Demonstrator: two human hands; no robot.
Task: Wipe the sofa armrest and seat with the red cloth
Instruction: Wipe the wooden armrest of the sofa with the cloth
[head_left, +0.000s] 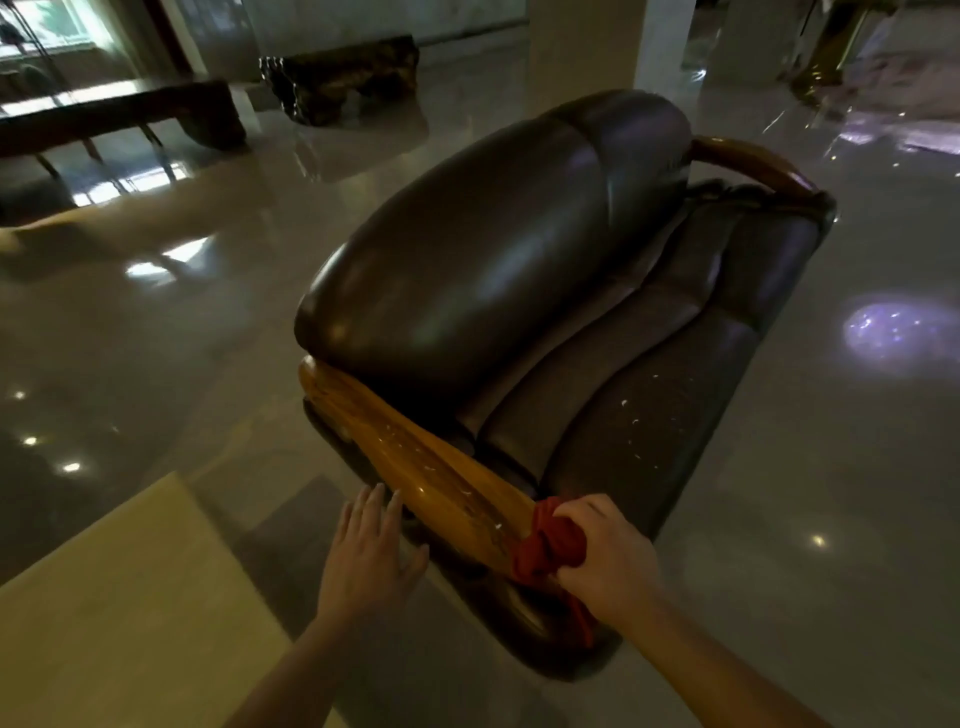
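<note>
A dark brown leather sofa (493, 244) stands in front of me on a glossy floor. Its near armrest (415, 457) is polished orange-brown wood with pale specks on it. My right hand (608, 556) is shut on a bunched red cloth (545, 545), pressed against the armrest's near end. My left hand (371, 551) hovers open, fingers spread, just left of the armrest and not clearly touching it. The seat cushion (649, 415) carries small white specks. A second wooden armrest (753, 161) shows at the sofa's far end.
A pale table top (119, 597) sits at lower left beside the sofa. A long dark bench (119, 119) and a dark carved block (343, 78) stand far back on the shiny tiled floor. A white pillar (608, 47) rises behind the sofa.
</note>
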